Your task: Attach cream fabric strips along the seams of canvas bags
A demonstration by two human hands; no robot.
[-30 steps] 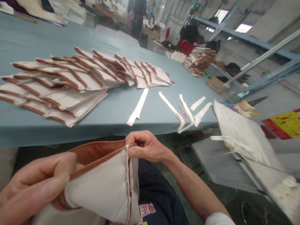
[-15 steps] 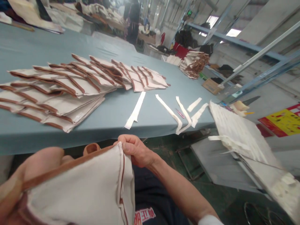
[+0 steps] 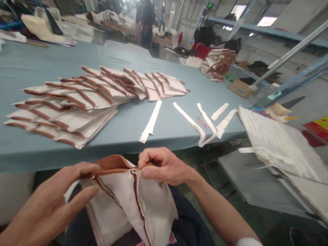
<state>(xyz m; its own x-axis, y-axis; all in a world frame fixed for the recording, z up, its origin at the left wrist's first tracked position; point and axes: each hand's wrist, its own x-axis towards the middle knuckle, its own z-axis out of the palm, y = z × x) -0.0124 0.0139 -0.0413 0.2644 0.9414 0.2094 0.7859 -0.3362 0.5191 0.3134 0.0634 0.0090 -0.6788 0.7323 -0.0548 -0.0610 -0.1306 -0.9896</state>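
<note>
A cream cloth bag point(image 3: 153, 205) with brown trim and brown-piped seams hangs over my lap, its brown-lined mouth towards the table. My right hand point(image 3: 164, 167) pinches the brown rim just right of the middle seam, thumb in front and fingers curled. At the left corner of the mouth, my left hand point(image 3: 64, 194) has its fingers on the rim and its thumb over the front panel. The lower end of the bag runs out of view.
Similar bags point(image 3: 77, 109) lie overlapped on the blue-covered table point(image 3: 128, 133). White strips point(image 3: 151, 121) and a small purple tool point(image 3: 202, 123) lie near its front edge. A side board point(image 3: 271, 140) carries white material. A person point(image 3: 145, 24) stands far back.
The bag has turned, bringing its mouth and middle seam to face me. My left hand has moved from the far side to the left corner; my right hand has shifted slightly right.
</note>
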